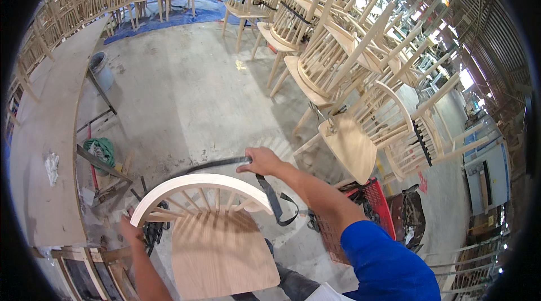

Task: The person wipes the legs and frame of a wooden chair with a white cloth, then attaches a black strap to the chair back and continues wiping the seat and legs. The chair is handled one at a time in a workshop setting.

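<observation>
A pale wooden spindle-back chair stands in front of me, with its curved back rail (194,181) and flat seat (220,256) in view. My right hand (262,161) is closed on a long black strap (217,163) just beyond the rail. One stretch of the strap runs left behind the rail, while its loose end (285,211) dangles in a loop by the rail's right side. At the left end of the rail, my left hand (132,230) is closed beside the wood. What its fingers hold is mostly hidden.
A long board-topped table (48,149) lines the left, with a crumpled white cloth (52,168) on it. Beneath its edge are a bucket (101,70) and green cloth (100,153). Stacked chairs (332,59) fill the right. A red crate (378,202) sits near my right arm.
</observation>
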Motion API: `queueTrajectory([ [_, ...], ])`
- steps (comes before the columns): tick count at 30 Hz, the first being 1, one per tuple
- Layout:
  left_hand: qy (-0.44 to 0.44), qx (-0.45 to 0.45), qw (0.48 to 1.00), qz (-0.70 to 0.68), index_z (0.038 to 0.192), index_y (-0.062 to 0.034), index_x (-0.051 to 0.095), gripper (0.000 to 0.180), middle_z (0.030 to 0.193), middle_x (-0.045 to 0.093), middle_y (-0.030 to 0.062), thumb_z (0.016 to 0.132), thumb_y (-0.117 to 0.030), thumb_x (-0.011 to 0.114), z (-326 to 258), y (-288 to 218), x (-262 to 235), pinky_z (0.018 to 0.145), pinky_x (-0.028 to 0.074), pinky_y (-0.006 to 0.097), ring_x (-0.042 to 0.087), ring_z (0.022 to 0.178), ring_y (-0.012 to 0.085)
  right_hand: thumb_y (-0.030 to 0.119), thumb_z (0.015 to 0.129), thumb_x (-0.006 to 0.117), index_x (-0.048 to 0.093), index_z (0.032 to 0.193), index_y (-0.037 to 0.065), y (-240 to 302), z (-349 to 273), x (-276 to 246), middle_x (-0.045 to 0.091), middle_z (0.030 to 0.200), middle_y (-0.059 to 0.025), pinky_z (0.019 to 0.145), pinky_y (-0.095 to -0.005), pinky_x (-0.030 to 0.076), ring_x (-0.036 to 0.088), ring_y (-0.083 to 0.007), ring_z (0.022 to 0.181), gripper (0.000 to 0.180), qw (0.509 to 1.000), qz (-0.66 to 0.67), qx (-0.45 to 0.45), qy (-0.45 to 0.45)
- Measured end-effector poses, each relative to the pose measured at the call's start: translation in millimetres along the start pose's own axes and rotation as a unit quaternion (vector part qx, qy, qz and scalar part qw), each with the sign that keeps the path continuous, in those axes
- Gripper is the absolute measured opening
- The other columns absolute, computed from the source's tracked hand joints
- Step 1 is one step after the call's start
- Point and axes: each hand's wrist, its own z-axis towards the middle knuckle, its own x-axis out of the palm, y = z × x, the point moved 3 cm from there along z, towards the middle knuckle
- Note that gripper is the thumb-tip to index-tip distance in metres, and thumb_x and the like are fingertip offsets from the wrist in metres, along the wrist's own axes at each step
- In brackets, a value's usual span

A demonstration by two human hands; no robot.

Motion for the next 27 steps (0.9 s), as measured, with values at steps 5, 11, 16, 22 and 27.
queueTrajectory([
  [5, 0.014, -0.054, 0.99, -0.131, 0.107, 0.0053, 0.062, 0.046, 0.097, 0.068, 0.0252, 0.102, -0.04, 0.057, -132, 49, 61, 0.082, 0.05, 0.048, 0.065, 0.092, 0.0443, 0.041, 0.081, 0.077, 0.07, 0.095, 0.005, -43, -21, 91, 0.073, 0.096, -0.0179, 0.079, -0.0435, 0.052, 0.071, -0.0321, 0.091, 0.039, 0.987, 0.148, -0.026, 0.06],
  [11, 0.07, -0.153, 0.94, -0.297, 0.087, -0.004, 0.063, 0.051, 0.059, 0.054, 0.0021, 0.103, -0.052, 0.055, -144, 59, 61, 0.048, 0.041, 0.029, 0.051, 0.049, 0.0103, 0.036, 0.093, 0.074, 0.07, 0.091, 0.006, -66, -35, 49, 0.069, 0.083, -0.0039, 0.068, -0.0312, 0.051, 0.063, -0.0121, 0.074, 0.03, 0.897, 0.414, 0.143, 0.065],
  [16, -0.104, 0.013, 0.992, -0.073, 0.104, -0.0001, 0.069, 0.049, 0.083, 0.07, 0.0195, 0.1, -0.049, 0.061, -12, 34, -78, 0.064, 0.049, 0.041, 0.068, 0.073, 0.0333, 0.037, 0.088, 0.077, 0.069, 0.109, 0.004, 19, 25, -44, 0.072, 0.104, -0.0143, 0.09, -0.0412, 0.052, 0.068, -0.031, 0.101, 0.04, 0.984, -0.056, -0.053, -0.158],
  [22, 0.05, 0.437, 0.898, 0.035, 0.101, -0.0091, 0.07, 0.026, 0.089, 0.07, 0.0131, 0.088, -0.031, 0.074, -34, -224, -160, 0.073, 0.052, 0.047, 0.068, 0.087, 0.035, 0.026, 0.089, 0.077, 0.052, 0.146, 0.015, 214, 9, -54, 0.054, 0.146, -0.0162, 0.106, -0.0409, 0.047, 0.054, -0.0302, 0.132, 0.063, 0.93, 0.215, -0.295, -0.032],
  [27, -0.002, 0.369, 0.929, 0.026, 0.104, -0.009, 0.068, 0.026, 0.096, 0.071, 0.0133, 0.082, -0.022, 0.075, 5, -203, -144, 0.078, 0.053, 0.048, 0.068, 0.093, 0.0365, 0.028, 0.091, 0.065, 0.066, 0.099, 0.007, 188, 48, -33, 0.067, 0.076, -0.0122, 0.07, -0.0432, 0.05, 0.065, -0.0296, 0.075, 0.023, 0.957, 0.155, -0.224, 0.104],
])
